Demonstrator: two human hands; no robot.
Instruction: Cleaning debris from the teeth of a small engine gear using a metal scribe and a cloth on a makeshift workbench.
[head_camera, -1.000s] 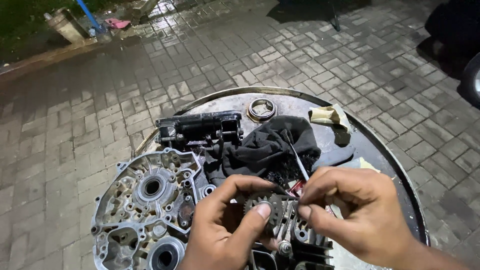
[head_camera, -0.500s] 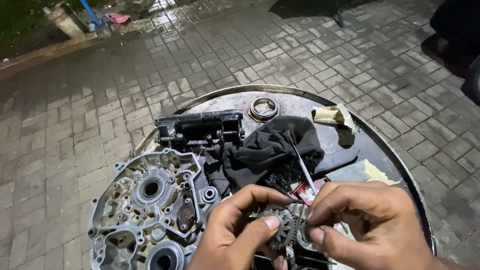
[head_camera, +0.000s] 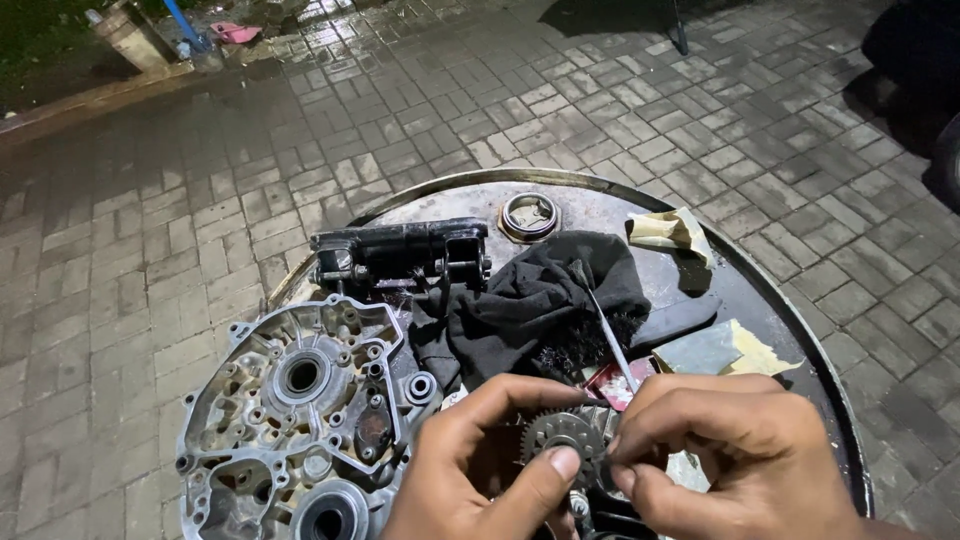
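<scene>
While held between both hands at the lower middle of the view, toothed gear (head_camera: 562, 440) sits upright-ish, teeth facing up and left. Left hand (head_camera: 480, 470) curled around gear from the left: thumb pressed on gear's lower face, index arched over the top rim, fingers (head_camera: 520, 388) closed on it. Right hand (head_camera: 730, 455) closed in a pinch just right of gear, fingertips touching gear's right edge; what exactly is pinched cannot be told, hidden by the fingertips.

Directly behind right-hand fingers: thin metal rod (head_camera: 605, 325), slanting up and away, lying across a black cloth (head_camera: 535, 300). Small red object (head_camera: 610, 380) just beyond the knuckles, partly covered. Further metal parts below gear, mostly hidden by both hands.

Left of left-hand fingers: grey aluminium engine crankcase half (head_camera: 300, 420), lying flat, open side up, bearing bores visible. Beyond it, past the cloth: black metal bracket-like part (head_camera: 400, 252). Farther off: round bearing ring (head_camera: 529, 215). Far right of the fingers: crumpled tan paper (head_camera: 670, 230), dark flat strip (head_camera: 680, 320), yellowish sheet (head_camera: 745, 350).

All resting on a round rusty metal drum top (head_camera: 800, 330) serving as table. Wet brick paving (head_camera: 200, 200) all round.
</scene>
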